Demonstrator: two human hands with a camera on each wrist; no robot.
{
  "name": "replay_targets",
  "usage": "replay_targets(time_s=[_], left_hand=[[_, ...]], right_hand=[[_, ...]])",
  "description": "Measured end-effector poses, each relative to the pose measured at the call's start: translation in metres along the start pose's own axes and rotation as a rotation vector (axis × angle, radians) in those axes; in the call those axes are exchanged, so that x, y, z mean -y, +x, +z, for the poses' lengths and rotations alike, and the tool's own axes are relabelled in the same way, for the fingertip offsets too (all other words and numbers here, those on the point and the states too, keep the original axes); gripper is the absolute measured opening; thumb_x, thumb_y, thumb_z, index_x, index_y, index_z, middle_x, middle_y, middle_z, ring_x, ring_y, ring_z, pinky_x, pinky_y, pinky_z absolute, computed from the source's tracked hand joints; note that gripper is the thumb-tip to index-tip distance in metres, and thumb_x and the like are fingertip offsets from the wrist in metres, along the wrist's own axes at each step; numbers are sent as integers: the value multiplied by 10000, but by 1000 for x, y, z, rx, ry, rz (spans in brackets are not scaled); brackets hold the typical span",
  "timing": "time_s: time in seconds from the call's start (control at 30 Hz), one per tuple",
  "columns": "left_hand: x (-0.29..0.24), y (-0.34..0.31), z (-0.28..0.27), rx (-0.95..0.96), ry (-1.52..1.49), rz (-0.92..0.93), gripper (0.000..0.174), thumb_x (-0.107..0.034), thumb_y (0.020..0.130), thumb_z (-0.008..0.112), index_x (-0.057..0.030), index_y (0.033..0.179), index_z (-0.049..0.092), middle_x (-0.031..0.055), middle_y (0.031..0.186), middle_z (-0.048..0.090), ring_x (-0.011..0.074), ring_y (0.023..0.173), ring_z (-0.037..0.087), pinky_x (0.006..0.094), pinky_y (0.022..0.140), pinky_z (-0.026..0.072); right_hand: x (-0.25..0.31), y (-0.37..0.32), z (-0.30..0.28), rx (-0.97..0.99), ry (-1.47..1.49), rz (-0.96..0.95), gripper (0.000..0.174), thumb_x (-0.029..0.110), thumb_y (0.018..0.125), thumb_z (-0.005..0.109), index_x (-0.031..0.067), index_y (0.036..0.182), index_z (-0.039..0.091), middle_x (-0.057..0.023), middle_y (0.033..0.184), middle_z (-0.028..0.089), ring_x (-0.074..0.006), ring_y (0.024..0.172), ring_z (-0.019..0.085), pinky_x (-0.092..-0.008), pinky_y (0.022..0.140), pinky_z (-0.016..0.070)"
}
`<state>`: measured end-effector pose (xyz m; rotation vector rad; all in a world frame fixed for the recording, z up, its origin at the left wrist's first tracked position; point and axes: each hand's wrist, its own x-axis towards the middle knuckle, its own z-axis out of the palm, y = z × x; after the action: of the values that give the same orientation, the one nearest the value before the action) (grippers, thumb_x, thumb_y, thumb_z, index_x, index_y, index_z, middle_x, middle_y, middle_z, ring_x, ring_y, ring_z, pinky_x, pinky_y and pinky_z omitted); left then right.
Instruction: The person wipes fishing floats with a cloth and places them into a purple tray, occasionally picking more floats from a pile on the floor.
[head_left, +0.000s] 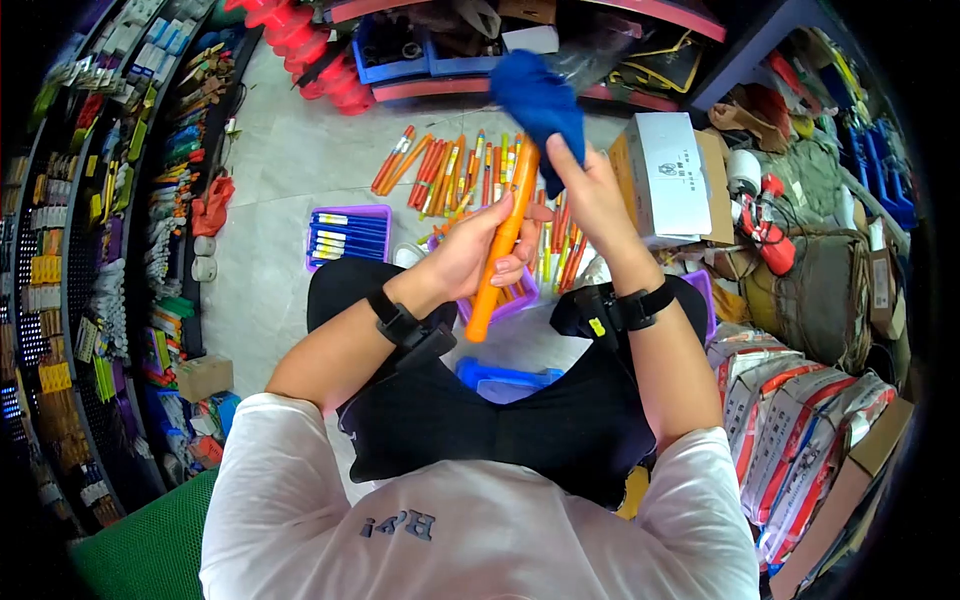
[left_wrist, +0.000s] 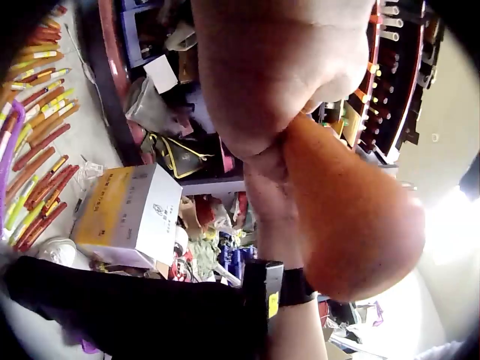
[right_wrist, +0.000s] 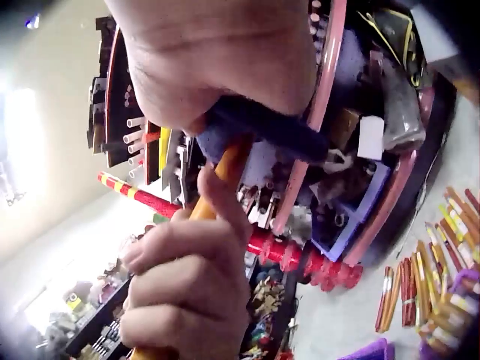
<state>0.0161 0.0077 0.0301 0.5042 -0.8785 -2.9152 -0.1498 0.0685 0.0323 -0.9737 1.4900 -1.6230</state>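
My left hand (head_left: 470, 250) grips a long orange handle (head_left: 486, 300) by its middle, fingers curled round it. The handle slants up and away from my lap, and its rounded, thicker end (left_wrist: 360, 225) looms large in the left wrist view. In my right hand (head_left: 600, 200) is a dark blue cloth (head_left: 540, 100), gathered at the handle's upper end. The right wrist view shows the cloth (right_wrist: 262, 131) bunched around that end, just above the left thumb. What tops the handle is hidden by the cloth.
Several red, orange and yellow marker-like sticks (head_left: 450, 175) lie on the floor ahead. A purple basket (head_left: 388, 212) of blue-and-white sticks stands left of them, a white box (head_left: 672, 170) to the right. Shelves (head_left: 60, 270) line the left; striped bags (head_left: 790, 430) are stacked at right.
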Motion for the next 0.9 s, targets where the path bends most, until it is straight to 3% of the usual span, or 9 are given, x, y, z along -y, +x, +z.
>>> replay_targets(time_s=[0.2, 0.23, 0.33, 0.47, 0.5, 0.6, 0.7, 0.83, 0.9], left_hand=[[-3, 4, -21, -60, -67, 39, 353, -447, 995, 333, -110, 983, 438, 49, 700, 473, 92, 500, 400, 229, 471, 360], [-1, 3, -19, -90, -37, 29, 340, -437, 996, 343, -112, 957, 434, 49, 700, 473, 87, 499, 400, 232, 466, 362], [4, 0, -14, -59, 32, 3, 359, -442, 1001, 302, -115, 961, 445, 36, 723, 473, 75, 493, 384, 208, 418, 336], [2, -6, -2, -9, 190, -9, 144, -248, 991, 436, -113, 945, 420, 12, 725, 451, 48, 494, 381, 193, 406, 325], [0, -7, 1, -13, 154, -2, 94, -171, 968, 486, -117, 935, 416, 0, 730, 448, 34, 500, 383, 184, 409, 319], [-2, -4, -7, -64, 131, 55, 106, -138, 951, 515, -96, 918, 424, 5, 723, 458, 48, 507, 395, 203, 428, 336], [-6, -3, -18, -119, 159, 107, 119, -144, 936, 543, -74, 947, 447, 6, 730, 483, 43, 522, 416, 205, 436, 346], [-7, -5, -15, -166, 249, 79, 179, -137, 902, 594, -72, 971, 442, 31, 748, 514, 79, 545, 509, 226, 460, 418], [-5, -4, -10, -141, 267, 34, 231, -140, 887, 617, -95, 989, 414, 52, 767, 525, 130, 549, 558, 274, 480, 488]], right_hand=[[7, -10, 9, 318, -68, 65, 248, 246, 956, 521, 28, 1036, 612, -5, 856, 583, -90, 782, 501, -271, 735, 437], [-7, -5, 10, 253, -152, -110, 277, 273, 958, 513, 21, 1024, 608, -18, 826, 579, -101, 760, 503, -276, 727, 440], [0, 3, 4, 143, -154, 78, 314, 316, 972, 494, 37, 1061, 607, 38, 798, 556, -58, 692, 469, -222, 621, 410], [-21, 14, 1, 71, -63, 50, 358, 338, 977, 481, 31, 1123, 594, 31, 868, 583, -60, 774, 485, -218, 697, 420], [-17, 10, 8, 83, -57, -114, 290, 272, 968, 491, 38, 1121, 566, -19, 941, 599, -120, 838, 513, -293, 781, 444], [-3, -3, 13, 252, 17, -10, 265, 233, 962, 513, 32, 1121, 576, -26, 991, 603, -106, 905, 520, -279, 839, 441], [1, -15, 14, 421, 9, -95, 265, 249, 965, 507, 24, 1076, 593, -9, 935, 601, -97, 846, 526, -273, 776, 455], [-5, -5, 6, 394, -55, 75, 308, 285, 971, 492, 13, 1072, 593, -2, 871, 605, -91, 814, 526, -270, 744, 458], [-17, 6, 7, 244, -110, 148, 325, 309, 972, 486, 22, 1084, 592, -12, 902, 610, -87, 832, 520, -270, 764, 452]])
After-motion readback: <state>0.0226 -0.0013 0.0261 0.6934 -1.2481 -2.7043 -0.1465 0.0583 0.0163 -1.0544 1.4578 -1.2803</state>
